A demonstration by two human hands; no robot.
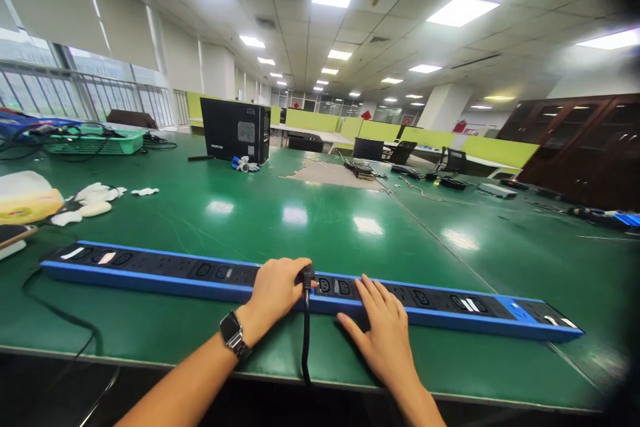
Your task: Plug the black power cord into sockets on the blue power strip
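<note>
A long blue and black power strip (175,270) with rows of sockets lies across the green table near its front edge. My left hand (280,290), with a watch on the wrist, is closed around a black power plug (307,276) at the strip's middle. Its thick black cord hangs down over the table edge. Whether the plug sits fully in a socket, I cannot tell. To the right, my right hand (383,317) rests on the strip with fingers spread, its thumb at the blue front side.
Farther back on the green table (240,207) stand a black computer tower (235,130) and a green basket (95,141) with cables. White scraps (95,199) lie at the left. Circuit parts (365,169) are at the back. A thin cable (65,313) trails off the left front.
</note>
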